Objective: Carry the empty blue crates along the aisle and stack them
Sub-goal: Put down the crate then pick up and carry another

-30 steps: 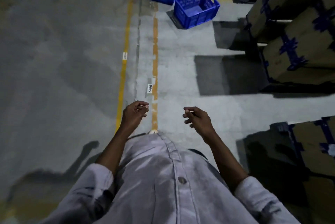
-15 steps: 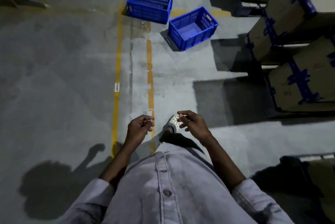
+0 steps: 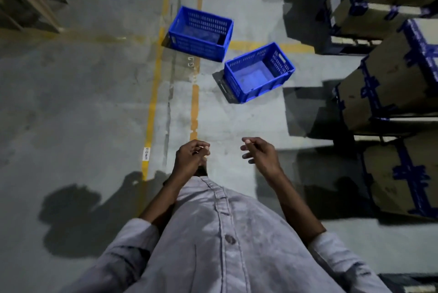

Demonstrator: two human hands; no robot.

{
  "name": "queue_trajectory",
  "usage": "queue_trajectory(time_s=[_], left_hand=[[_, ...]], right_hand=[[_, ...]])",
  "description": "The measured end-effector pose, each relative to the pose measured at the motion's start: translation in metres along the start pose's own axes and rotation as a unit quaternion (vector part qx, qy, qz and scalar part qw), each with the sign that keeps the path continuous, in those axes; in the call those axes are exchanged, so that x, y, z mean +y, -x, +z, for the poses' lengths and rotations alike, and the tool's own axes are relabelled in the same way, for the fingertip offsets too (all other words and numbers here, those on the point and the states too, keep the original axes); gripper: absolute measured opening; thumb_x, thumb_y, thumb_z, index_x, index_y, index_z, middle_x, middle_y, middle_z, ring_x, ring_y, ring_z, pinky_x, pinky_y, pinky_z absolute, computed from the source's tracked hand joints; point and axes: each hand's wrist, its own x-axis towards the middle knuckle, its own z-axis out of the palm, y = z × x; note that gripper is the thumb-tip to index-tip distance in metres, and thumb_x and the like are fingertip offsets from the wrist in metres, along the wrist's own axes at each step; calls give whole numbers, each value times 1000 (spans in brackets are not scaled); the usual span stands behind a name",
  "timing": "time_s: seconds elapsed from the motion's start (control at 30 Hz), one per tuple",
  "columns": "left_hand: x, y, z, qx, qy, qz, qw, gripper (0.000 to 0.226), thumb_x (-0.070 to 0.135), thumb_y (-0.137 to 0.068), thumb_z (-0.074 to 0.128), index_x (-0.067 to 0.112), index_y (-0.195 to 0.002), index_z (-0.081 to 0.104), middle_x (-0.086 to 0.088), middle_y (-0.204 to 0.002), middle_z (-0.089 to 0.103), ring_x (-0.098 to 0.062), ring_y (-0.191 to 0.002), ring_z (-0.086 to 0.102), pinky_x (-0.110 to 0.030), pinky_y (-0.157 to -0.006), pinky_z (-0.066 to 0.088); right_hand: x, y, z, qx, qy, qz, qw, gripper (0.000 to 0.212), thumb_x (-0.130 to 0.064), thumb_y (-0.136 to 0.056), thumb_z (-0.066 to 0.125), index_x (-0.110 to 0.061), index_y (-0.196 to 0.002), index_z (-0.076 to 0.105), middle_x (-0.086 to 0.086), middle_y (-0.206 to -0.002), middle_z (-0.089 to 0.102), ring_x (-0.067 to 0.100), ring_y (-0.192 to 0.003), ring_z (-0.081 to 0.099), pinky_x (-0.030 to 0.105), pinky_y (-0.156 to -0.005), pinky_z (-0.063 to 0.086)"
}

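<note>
Head view, looking forward and down along a warehouse aisle. Two empty blue crates stand on the concrete floor point(image 3: 71, 103) ahead of the person, side by side and apart, not stacked. The far crate point(image 3: 196, 47) sits across the yellow floor line point(image 3: 151, 108) and the orange floor line point(image 3: 194, 103). The near crate point(image 3: 253, 78) lies just to its right, turned at an angle, its bare bottom visible through the open top. Taped cardboard boxes point(image 3: 391, 93) line the right edge of the aisle.

The left hand point(image 3: 190, 157) and the right hand point(image 3: 260, 154) are raised in front of the grey shirt point(image 3: 213, 233), well short of both crates. The fingers of each are loosely curled, and neither hand has hold of anything. A small white floor label point(image 3: 146, 153) lies on the yellow line beside the left hand.

Progress, as judged from this view: for these two crates the task is at its approach stage. Neither crate is lifted, carried or set on the other. What is left is to reach them, take hold, carry them along the aisle and stack them. The destination for the stack is not in view, nor is any stack already built.
</note>
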Motion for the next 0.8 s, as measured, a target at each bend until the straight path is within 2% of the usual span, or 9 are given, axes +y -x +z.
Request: queue_trajectory(time_s=[0.2, 0.33, 0.43, 0.6, 0.67, 0.77, 0.8], left_hand=[[74, -177, 29, -32, 11, 3, 999, 18, 1, -105, 75, 17, -104, 84, -18, -94, 84, -22, -74, 74, -27, -62, 56], [153, -285, 51, -68, -18, 26, 997, 9, 10, -108, 75, 13, -108, 83, -18, -95, 83, -20, -71, 71, -30, -63, 51], [194, -342, 68, -93, -37, 41, 994, 8, 13, -108, 76, 14, -108, 84, -12, -92, 84, -20, -73, 73, -31, -65, 53], [221, -407, 106, -96, -44, 11, 994, 9, 10, -108, 75, 14, -112, 83, -5, -89, 84, -16, -70, 75, -30, -62, 53], [220, -425, 123, -88, -38, -7, 995, 10, 9, -108, 74, 15, -111, 82, -5, -89, 85, -17, -70, 75, -30, -62, 52], [216, -446, 147, -56, -30, -39, 997, 12, 7, -106, 74, 15, -110, 82, -6, -90, 85, -20, -71, 74, -30, -62, 50], [218, -457, 158, -37, -20, -45, 998, 12, 6, -106, 74, 14, -110, 82, -7, -90, 85, -21, -71, 73, -30, -61, 49]], right_hand=[[-47, -137, -29, 87, -2, 11, 996, 17, -31, -109, 67, -26, -116, 81, 2, -99, 83, 20, -78, 78, 35, -70, 53], [-105, -220, -47, 129, -12, 5, 992, 28, -46, -99, 66, -28, -116, 80, 0, -98, 83, 20, -79, 78, 37, -71, 53], [-138, -260, -56, 138, -1, -7, 990, 31, -51, -98, 66, -28, -115, 79, -2, -97, 83, 19, -79, 79, 33, -71, 54], [-154, -317, -94, 153, -1, 27, 988, 18, -30, -109, 67, -30, -118, 82, -1, -99, 83, 13, -81, 78, 25, -73, 53], [-160, -346, -116, 145, 6, 30, 989, 19, -29, -108, 68, -30, -119, 83, -2, -103, 83, 12, -84, 78, 24, -75, 54], [-174, -400, -149, 136, 37, 18, 990, 20, -25, -108, 70, -22, -121, 85, 1, -111, 82, 10, -92, 78, 13, -75, 55], [-180, -424, -162, 130, 45, 15, 990, 19, -26, -108, 71, -22, -120, 85, 1, -113, 82, 11, -95, 78, 14, -76, 57]])
